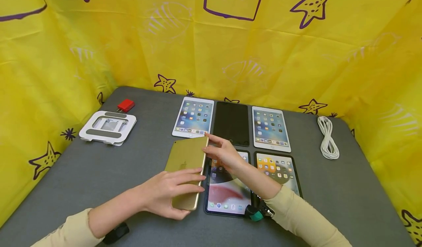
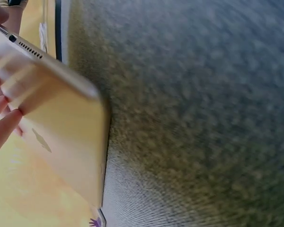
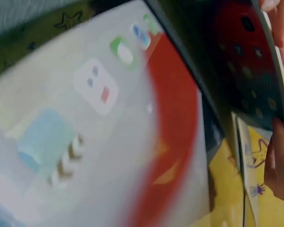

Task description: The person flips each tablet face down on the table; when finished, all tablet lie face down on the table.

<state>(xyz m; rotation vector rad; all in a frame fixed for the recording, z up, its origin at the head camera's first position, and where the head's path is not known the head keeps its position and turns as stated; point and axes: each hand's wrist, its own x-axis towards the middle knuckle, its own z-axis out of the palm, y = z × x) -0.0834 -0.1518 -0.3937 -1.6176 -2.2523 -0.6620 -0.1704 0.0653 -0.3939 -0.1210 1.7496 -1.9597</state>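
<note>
A gold tablet (image 1: 184,155) stands tilted up on its left long side, its back with the apple logo facing up and left. My left hand (image 1: 171,192) holds it near the bottom end, thumb at the lower edge and fingers across the back to the right edge. At the upper right corner, my right hand (image 1: 225,153) pinches the rim. In the right wrist view the tablet's dark glass face (image 3: 241,61) is visible, with icons showing in it. Just to the right lies a black-bordered tablet (image 1: 227,192) with a lit screen, partly covered by my right hand.
Another black-bordered tablet (image 1: 283,170) lies beside it. Behind are a white tablet (image 1: 194,117), a dark-screened tablet (image 1: 232,122) and a second white tablet (image 1: 271,128). A folded white stand (image 1: 107,128) and red plug (image 1: 126,105) sit left; a coiled white cable (image 1: 327,137) lies right.
</note>
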